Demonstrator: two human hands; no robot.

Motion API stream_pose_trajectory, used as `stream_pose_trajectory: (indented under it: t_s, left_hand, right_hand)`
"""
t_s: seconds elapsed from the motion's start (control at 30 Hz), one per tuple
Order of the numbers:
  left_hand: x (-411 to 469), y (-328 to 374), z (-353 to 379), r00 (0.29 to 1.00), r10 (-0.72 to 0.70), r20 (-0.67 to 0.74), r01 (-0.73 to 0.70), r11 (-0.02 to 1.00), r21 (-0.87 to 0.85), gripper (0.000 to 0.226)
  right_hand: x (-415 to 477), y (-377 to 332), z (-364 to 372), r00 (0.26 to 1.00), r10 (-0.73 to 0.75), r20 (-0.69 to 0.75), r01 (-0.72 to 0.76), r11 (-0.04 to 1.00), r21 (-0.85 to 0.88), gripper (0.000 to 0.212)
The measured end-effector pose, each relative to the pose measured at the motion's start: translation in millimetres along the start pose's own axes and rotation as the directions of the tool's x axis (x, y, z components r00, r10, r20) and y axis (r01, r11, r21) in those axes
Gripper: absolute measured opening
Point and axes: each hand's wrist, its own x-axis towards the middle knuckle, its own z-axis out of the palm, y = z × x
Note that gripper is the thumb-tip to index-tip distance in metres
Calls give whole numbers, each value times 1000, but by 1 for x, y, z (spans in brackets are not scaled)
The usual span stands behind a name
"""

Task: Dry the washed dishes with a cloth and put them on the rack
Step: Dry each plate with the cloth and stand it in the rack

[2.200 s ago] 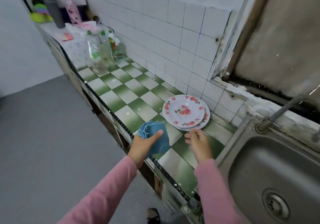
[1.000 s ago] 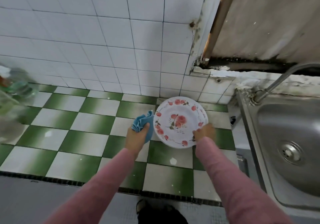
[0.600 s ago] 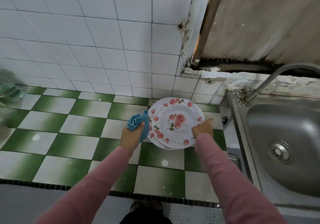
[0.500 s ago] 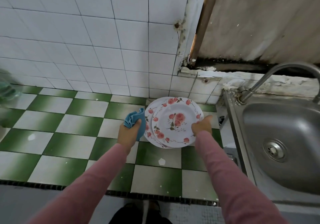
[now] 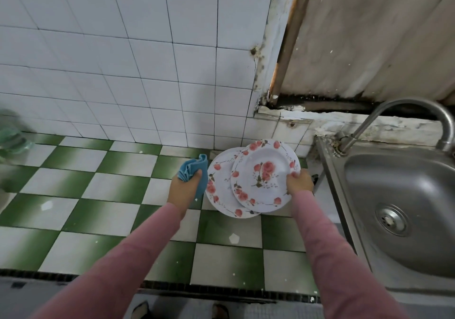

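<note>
Two white plates with red rose patterns are on the green-and-white checked counter. My right hand [image 5: 298, 180] grips the right rim of the top plate [image 5: 264, 174] and holds it tilted, lifted off the lower plate [image 5: 221, 188], which lies flat beneath it. My left hand [image 5: 185, 187] holds a bunched blue cloth [image 5: 194, 171] just left of the plates, close to the lower plate's rim. No rack is in view.
A steel sink [image 5: 403, 210] with a curved tap [image 5: 403, 119] sits to the right of the plates. A white tiled wall [image 5: 138, 67] rises behind the counter [image 5: 103, 195]. A blurred green-tinted object [image 5: 12, 141] stands at the far left. The counter's dark front edge [image 5: 172, 288] runs near my body.
My right hand has raised and tilted the top plate, sliding it right off the lower plate. My left hand with the cloth has stayed beside the stack. The view has shifted slightly.
</note>
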Motion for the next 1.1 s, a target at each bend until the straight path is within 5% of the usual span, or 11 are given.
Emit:
stream_pose_trajectory:
  t_s: [0.33, 0.63, 1.0, 1.1]
  left_hand:
    - [-4, -4, 9, 1000, 11, 16, -11, 999, -53, 24]
    - [-6, -4, 17, 1000, 5, 8, -4, 996, -89, 27]
    - [-17, -10, 14, 1000, 2, -7, -3, 995, -101, 27]
    - [-19, -10, 13, 1000, 8, -19, -10, 993, -119, 27]
  right_hand:
    - [-23, -17, -5, 960, -269, -72, 276, 953, 122, 12]
    - [-56, -19, 5, 809, -574, -130, 588, 792, 165, 25]
    - [-86, 3, 22, 764, -563, -317, 642, 715, 278, 42]
    - [-95, -5, 18, 812, -493, -314, 583, 722, 372, 49]
